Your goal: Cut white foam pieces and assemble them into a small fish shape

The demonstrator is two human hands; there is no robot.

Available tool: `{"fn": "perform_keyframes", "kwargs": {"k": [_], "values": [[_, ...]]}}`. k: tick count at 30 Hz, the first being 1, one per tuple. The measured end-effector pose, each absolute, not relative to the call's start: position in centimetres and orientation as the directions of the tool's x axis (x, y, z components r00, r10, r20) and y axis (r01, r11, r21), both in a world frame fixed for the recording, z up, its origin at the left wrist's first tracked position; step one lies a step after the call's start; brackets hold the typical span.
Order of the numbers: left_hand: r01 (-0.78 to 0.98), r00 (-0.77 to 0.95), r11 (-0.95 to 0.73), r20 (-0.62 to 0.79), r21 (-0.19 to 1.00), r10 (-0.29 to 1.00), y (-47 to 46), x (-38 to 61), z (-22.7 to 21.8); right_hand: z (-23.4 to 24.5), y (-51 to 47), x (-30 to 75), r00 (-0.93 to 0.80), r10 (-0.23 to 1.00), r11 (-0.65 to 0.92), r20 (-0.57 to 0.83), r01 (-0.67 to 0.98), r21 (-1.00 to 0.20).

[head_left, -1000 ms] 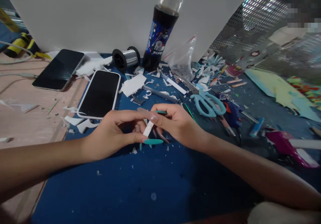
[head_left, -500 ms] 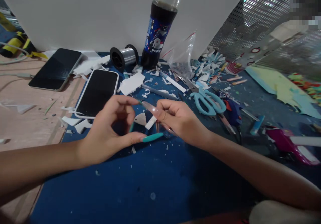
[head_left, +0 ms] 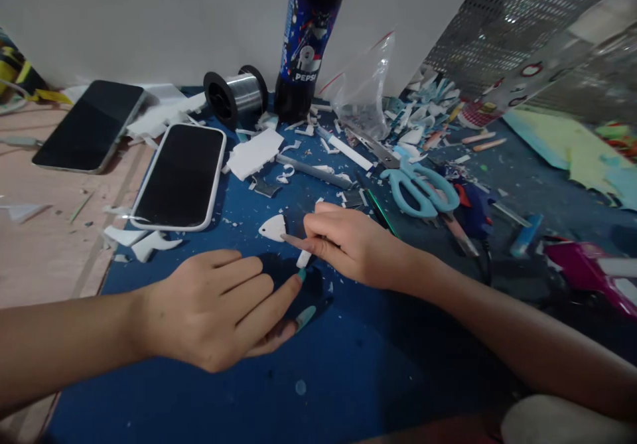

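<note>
My right hand (head_left: 355, 248) is closed in a pinch on a small white strip (head_left: 304, 258), whose near end sticks out below the fingers. A long pale nail on that hand points left toward a white fin-shaped piece (head_left: 274, 229) with a small dark hole, lying on the blue mat (head_left: 219, 397). My left hand (head_left: 223, 311) is back side up, its index finger stretched out with the teal nail at the strip's near end. Thumb and index finger are apart, while the other fingers curl under. Whether the nail presses on the strip, I cannot tell.
Behind my hands lie a white-cased phone (head_left: 180, 177), a wire spool (head_left: 236, 95), a Pepsi bottle (head_left: 311, 46) and a clear zip bag (head_left: 365, 95). Blue scissors (head_left: 421, 188), a glue gun (head_left: 472, 208) and a magenta tool (head_left: 587, 275) are rightward. White scraps litter the mat.
My left hand has turned from a wide thumb-and-finger spread to back side up, lower, with its index finger at the strip. The fin-shaped piece is now in fuller view.
</note>
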State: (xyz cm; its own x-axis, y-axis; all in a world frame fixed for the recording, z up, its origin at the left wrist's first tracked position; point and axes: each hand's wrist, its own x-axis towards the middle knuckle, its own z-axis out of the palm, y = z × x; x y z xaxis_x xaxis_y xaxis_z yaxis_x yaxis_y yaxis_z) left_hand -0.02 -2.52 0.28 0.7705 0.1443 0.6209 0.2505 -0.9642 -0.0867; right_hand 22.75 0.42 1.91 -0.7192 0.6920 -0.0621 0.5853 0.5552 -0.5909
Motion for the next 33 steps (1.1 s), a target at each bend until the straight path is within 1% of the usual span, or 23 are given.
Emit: {"fn": "perform_keyframes", "kwargs": {"k": [7,12,16,18,20,23,27,30,31,33], "values": [[0.232,0.790,-0.972,0.590,-0.039,0.165,-2.1,0.3,0.7,1.9,0.5,22.8,-0.734,0.679,0.640,-0.031,0.611,-0.467],[0.266,0.792,-0.964,0.574,-0.017,0.208,-2.1,0.5,0.5,1.9,0.6,22.8,-0.761,0.648,0.715,0.027,0.595,-0.367],[0.276,0.795,-0.961,0.560,0.008,0.233,-2.1,0.5,0.4,2.8,0.8,23.3,-0.731,0.678,0.717,0.076,0.635,-0.288],[0.280,0.794,-0.960,0.555,0.028,0.248,-2.2,0.5,0.4,3.6,0.8,23.7,-0.693,0.714,0.687,0.102,0.664,-0.293],[0.278,0.796,-0.960,0.549,0.043,0.255,-2.2,0.5,0.3,4.6,0.7,24.1,-0.664,0.738,0.659,0.121,0.670,-0.342],[0.270,0.799,-0.960,0.540,0.072,0.265,-2.1,0.4,0.3,5.5,0.3,24.7,-0.658,0.740,0.648,0.136,0.646,-0.403],[0.268,0.803,-0.957,0.522,0.114,0.287,-2.0,0.3,0.2,4.7,-0.6,25.2,-0.695,0.711,0.666,0.107,0.617,-0.420],[0.283,0.765,-0.951,0.569,0.126,0.303,-2.1,0.2,0.3,3.4,-1.2,25.5,-0.691,0.711,0.670,0.126,0.613,-0.419],[0.303,0.733,-0.942,0.596,0.146,0.328,-2.1,0.1,0.3,3.0,-1.3,25.6,-0.677,0.721,0.666,0.146,0.619,-0.417],[0.380,0.650,-0.897,0.625,0.224,0.432,-2.1,0.2,0.3,2.5,-1.6,25.6,-0.653,0.734,0.661,0.185,0.626,-0.414]]}}
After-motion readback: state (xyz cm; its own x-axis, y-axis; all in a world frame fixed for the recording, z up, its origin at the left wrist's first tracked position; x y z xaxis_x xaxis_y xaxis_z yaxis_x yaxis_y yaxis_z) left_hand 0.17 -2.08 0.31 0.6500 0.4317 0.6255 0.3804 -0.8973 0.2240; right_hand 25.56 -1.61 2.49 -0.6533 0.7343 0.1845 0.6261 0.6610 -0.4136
